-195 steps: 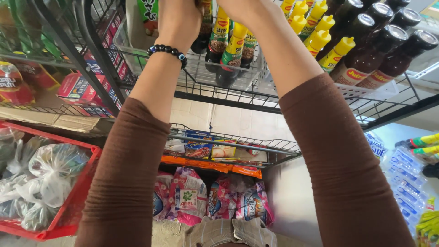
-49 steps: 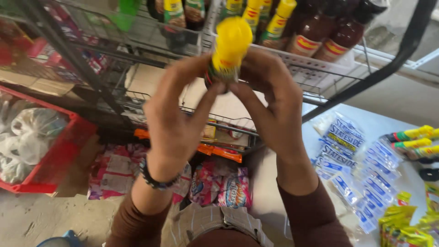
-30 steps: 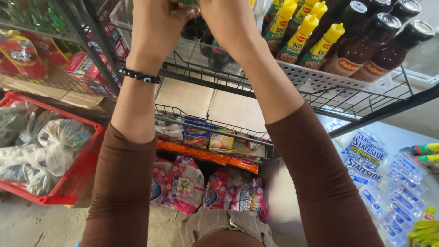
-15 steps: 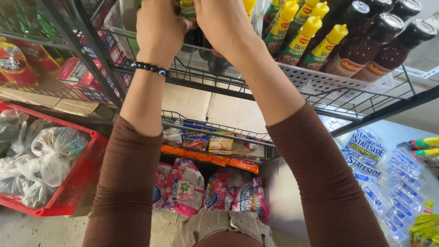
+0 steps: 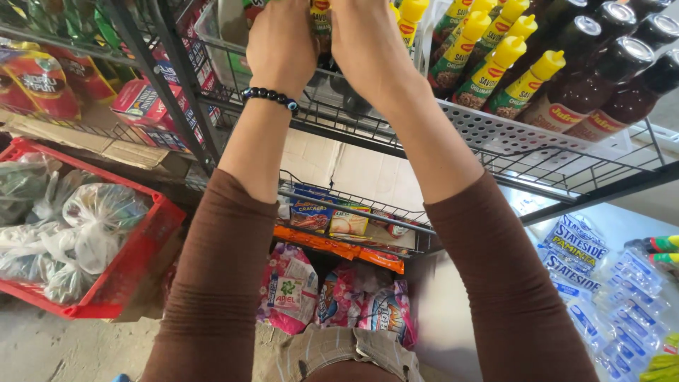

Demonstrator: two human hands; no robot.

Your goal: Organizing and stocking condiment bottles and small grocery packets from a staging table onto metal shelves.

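on the wire shelf (image 5: 495,134), my left hand (image 5: 281,44) and right hand (image 5: 368,42) each clasped a bottle (image 5: 322,21); i'd have seated it upright, snug beside the yellow-capped row (image 5: 488,49).

— Shelving?
— Black wire rack (image 5: 177,85), tiered; top shelf (image 5: 537,152) of grey perforated metal, far right. Lower wire basket (image 5: 396,219) at centre.

— Wall?
— Pale blocks (image 5: 353,170), seen behind the rack.

— Floor?
— Bare concrete (image 5: 49,346), dusty, near left.

— Other fittings?
— Red crate (image 5: 134,262) on the floor, left; flattened cardboard (image 5: 92,141) above it. Light smooth counter (image 5: 636,219) at right.

— Light?
— Daylight, even, brightest on the counter; under the rack it is dim.
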